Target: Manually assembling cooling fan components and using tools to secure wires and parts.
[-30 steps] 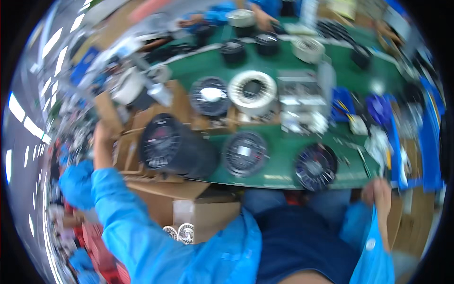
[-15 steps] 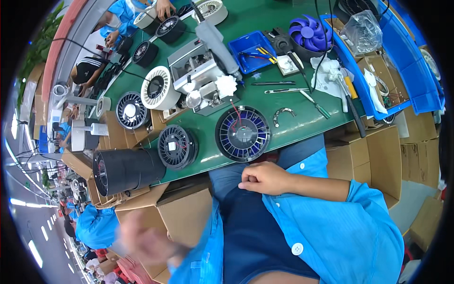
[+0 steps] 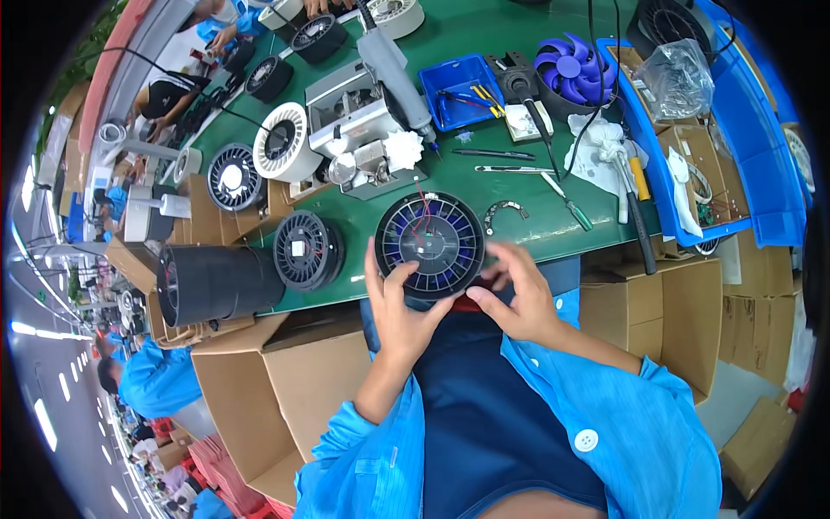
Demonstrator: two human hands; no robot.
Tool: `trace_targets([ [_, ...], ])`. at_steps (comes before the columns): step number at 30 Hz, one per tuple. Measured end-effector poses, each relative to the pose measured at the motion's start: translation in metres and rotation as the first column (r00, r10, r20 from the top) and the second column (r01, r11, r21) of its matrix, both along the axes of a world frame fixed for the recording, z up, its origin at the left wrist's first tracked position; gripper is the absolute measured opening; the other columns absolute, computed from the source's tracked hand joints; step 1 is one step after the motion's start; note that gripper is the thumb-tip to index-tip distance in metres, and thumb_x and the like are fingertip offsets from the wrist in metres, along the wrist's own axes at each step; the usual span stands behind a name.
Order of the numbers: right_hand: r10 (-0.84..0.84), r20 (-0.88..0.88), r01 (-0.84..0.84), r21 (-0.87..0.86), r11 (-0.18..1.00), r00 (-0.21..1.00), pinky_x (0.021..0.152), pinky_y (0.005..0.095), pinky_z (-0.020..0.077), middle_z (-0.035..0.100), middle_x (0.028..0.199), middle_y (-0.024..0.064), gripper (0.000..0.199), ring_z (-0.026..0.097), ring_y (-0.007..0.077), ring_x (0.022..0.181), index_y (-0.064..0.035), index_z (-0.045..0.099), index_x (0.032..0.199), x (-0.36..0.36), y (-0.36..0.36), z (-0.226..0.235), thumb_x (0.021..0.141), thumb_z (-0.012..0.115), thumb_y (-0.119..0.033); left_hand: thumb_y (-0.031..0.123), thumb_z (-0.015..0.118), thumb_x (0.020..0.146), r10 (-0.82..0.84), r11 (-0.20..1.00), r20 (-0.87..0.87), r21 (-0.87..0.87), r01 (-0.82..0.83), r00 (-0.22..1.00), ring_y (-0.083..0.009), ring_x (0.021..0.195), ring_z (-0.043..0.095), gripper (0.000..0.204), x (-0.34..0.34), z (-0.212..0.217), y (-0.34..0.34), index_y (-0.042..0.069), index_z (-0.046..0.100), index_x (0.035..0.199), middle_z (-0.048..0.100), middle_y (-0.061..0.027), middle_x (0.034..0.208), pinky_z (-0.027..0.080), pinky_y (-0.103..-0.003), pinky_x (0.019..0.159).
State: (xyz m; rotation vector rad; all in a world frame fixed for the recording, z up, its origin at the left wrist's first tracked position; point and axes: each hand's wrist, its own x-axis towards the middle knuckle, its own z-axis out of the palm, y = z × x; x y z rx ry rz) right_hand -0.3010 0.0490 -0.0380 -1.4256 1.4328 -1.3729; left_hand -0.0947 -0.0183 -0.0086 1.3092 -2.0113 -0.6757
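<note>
A round black fan with a ring of spokes, purple blades behind them and thin red wires on top lies at the bench's near edge. My left hand is at its lower left side, fingers spread along the rim and over the spokes, thumb stretched along the near edge. At the lower right rim is my right hand, with fingers and thumb apart and slightly blurred; whether it touches the rim I cannot tell. A dark curved strip lies just right of the fan, and a second black fan stands to its left.
Left lies a large black cylinder. A metal fixture stands behind the fan. Right are a green-handled screwdriver, a hammer, a purple fan wheel and blue bins. Open cardboard boxes flank me. Other people work at the far left.
My left hand has come from the lower left up to the fan. My right hand has left my lap, opened and moved to the fan's right side. The view has shifted slightly.
</note>
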Motion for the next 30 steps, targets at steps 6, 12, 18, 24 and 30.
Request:
trace_targets([
  [6,0.166,0.257,-0.15,-0.08,0.985,0.952,0.076,0.0303,0.0552,0.056,0.141,0.0201,0.088,0.067,0.0217,0.101,0.0022,0.032,0.16,0.004,-0.015,0.009,0.091,0.083,-0.019,0.026,0.103,0.061,0.029,0.946,0.025,-0.323,-0.019,0.999,-0.0575,0.147,0.036,0.082,-0.006,0.029,0.018,0.013,0.056,0.127,0.021,-0.0363,0.163,0.044,-0.057,0.115],
  [12,0.236,0.304,-0.25,0.009,0.968,0.923,0.078,0.0307,0.0534,0.058,0.135,0.02,0.089,0.066,0.0182,0.095,0.0025,0.032,0.16,0.011,-0.03,0.015,0.09,0.083,-0.017,0.026,0.103,0.06,0.137,0.962,-0.056,-0.23,-0.146,0.989,-0.0574,0.147,0.036,0.079,0.004,0.014,0.022,0.012,0.057,0.123,0.023,-0.0363,0.163,0.043,-0.058,0.115],
  [18,0.452,0.202,-0.446,-0.075,0.892,0.869,0.077,0.031,0.0522,0.059,0.13,0.0179,0.088,0.067,0.0167,0.089,0.0012,0.031,0.161,0.029,-0.057,0.025,0.091,0.081,-0.015,0.024,0.103,0.061,0.284,0.894,-0.041,-0.351,-0.28,0.958,-0.0542,0.145,0.04,0.081,0.048,0.041,0.021,0.012,0.055,0.125,0.026,-0.0351,0.161,0.043,-0.056,0.114],
  [24,0.39,-0.018,-0.389,-0.117,0.914,0.921,0.07,0.0315,0.0564,0.064,0.116,0.0156,0.062,0.069,0.0191,0.083,-0.0009,0.051,0.146,0.041,-0.069,-0.011,0.092,0.08,-0.01,0.016,0.099,0.07,0.711,0.48,-0.238,-0.522,-0.705,0.661,-0.024,0.124,0.053,0.069,0.171,0.16,-0.034,0.008,0.055,0.123,0.051,-0.0143,0.132,0.045,-0.04,0.105],
  [30,0.389,-0.133,-0.405,-0.129,0.905,0.912,0.066,0.032,0.0606,0.067,0.107,0.0148,0.038,0.071,0.0207,0.082,0.0008,0.066,0.125,0.04,-0.072,-0.002,0.091,0.079,-0.008,0.017,0.092,0.085,0.68,0.614,-0.359,-0.197,-0.765,0.639,-0.0158,0.104,0.062,0.058,0.242,0.201,-0.086,0.004,0.054,0.127,0.062,-0.0096,0.119,0.05,-0.027,0.091],
])
